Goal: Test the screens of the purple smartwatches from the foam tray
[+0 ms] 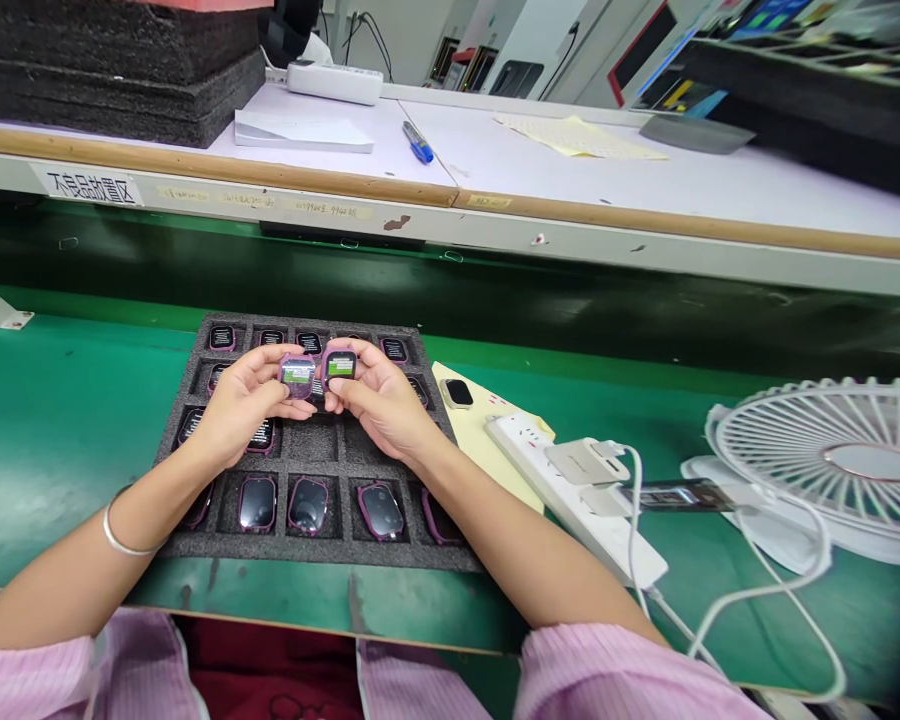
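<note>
My left hand (251,400) grips a purple smartwatch body (298,376) between thumb and fingers, its screen lit with a green band. Close beside it, my right hand (379,400) pinches a second purple smartwatch body (340,366), whose screen also shows green. Both are held above a dark grey foam tray (311,440) with square compartments. Several more purple watch bodies lie in the tray. Those in the back rows show lit text, while the front-row ones, such as a dark-screened watch (308,505), look blank. My hands and forearms hide some compartments.
Right of the tray lie a yellow sheet (487,435) with a pale watch (457,393) on it, a white power strip (577,495) with a plugged-in charger and cables, and a white fan (832,460). Behind runs a raised shelf (480,180) holding black foam blocks (112,75) and a blue pen (418,143).
</note>
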Demonstrator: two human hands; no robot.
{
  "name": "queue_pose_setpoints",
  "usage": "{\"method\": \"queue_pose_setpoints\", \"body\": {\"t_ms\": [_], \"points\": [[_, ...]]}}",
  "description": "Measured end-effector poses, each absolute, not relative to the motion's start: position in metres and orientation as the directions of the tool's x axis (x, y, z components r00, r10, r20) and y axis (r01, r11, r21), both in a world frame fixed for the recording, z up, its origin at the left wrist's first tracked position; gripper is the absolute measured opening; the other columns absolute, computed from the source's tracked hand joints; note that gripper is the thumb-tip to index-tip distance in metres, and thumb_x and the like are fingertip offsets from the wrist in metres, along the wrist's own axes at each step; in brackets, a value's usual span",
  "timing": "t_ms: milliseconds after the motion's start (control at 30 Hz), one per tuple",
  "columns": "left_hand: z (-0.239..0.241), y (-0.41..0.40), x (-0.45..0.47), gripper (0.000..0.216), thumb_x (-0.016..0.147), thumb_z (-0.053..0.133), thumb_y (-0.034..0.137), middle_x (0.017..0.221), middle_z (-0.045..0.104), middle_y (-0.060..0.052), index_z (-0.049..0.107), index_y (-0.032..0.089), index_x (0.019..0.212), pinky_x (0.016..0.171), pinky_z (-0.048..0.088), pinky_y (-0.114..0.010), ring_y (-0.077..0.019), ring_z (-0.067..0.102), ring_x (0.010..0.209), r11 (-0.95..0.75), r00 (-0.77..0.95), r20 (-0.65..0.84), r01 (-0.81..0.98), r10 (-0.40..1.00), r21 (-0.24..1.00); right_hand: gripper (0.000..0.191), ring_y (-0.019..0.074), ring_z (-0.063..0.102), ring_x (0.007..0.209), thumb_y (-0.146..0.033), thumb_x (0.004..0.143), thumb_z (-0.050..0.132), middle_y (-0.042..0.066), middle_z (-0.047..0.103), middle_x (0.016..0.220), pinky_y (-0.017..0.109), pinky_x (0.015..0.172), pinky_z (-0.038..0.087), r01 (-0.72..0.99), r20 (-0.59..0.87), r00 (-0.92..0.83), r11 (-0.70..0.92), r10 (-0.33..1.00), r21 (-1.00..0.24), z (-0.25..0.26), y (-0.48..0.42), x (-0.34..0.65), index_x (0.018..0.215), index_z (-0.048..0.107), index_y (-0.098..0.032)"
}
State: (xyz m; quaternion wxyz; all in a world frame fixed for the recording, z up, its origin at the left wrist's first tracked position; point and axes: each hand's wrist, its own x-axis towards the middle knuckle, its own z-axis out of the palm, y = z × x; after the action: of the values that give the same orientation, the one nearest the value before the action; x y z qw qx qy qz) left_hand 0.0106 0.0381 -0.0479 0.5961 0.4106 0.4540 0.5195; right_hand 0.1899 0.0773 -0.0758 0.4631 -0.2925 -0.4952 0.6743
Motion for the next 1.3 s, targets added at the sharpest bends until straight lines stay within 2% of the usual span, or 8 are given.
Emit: {"method": "queue_pose_setpoints", "body": {"t_ms": [300, 567, 1300], "points": [[-0.0491, 0.0375, 0.0093, 0.05, 0.065, 0.068, 0.019, 0.096, 0.075, -0.004, 0.061, 0.014, 0.114, 0.069, 0.067, -0.031, -0.02, 0.076, 0.066, 0.109, 0.052, -0.1, -0.229, 0.994, 0.967, 0.05, 0.0108, 0.059, 0.061, -0.025, 0.072, 0.08, -0.002, 0.065, 0.092, 0.027, 0.059, 0.047, -0.317, 0.073, -0.409, -0.067, 0.91, -0.946, -0.0766, 0.0769, 0.1902, 0.115, 0.056, -0.023], [-0.0488, 0.038, 0.0114, 0.052, 0.062, 0.067, 0.018, 0.093, 0.075, -0.002, 0.061, 0.014, 0.113, 0.068, 0.067, -0.028, -0.0199, 0.076, 0.066, 0.117, 0.044, -0.109, -0.238, 0.993, 0.964, 0.05, 0.011, 0.058, 0.062, -0.025, 0.072, 0.08, -0.003, 0.062, 0.089, 0.026, 0.059, 0.047, -0.313, 0.082, -0.415, -0.057, 0.906, -0.948, -0.0777, 0.0777, 0.1907, 0.116, 0.056, -0.024], [-0.0497, 0.0377, 0.0098, 0.05, 0.065, 0.067, 0.019, 0.097, 0.075, -0.004, 0.061, 0.014, 0.115, 0.071, 0.067, -0.034, -0.02, 0.076, 0.068, 0.098, 0.057, -0.088, -0.209, 0.994, 0.973, 0.05, 0.0112, 0.058, 0.062, -0.027, 0.071, 0.08, -0.002, 0.063, 0.091, 0.027, 0.058, 0.048, -0.305, 0.08, -0.408, -0.053, 0.91, -0.951, -0.0778, 0.0773, 0.1905, 0.115, 0.056, -0.024]]}}
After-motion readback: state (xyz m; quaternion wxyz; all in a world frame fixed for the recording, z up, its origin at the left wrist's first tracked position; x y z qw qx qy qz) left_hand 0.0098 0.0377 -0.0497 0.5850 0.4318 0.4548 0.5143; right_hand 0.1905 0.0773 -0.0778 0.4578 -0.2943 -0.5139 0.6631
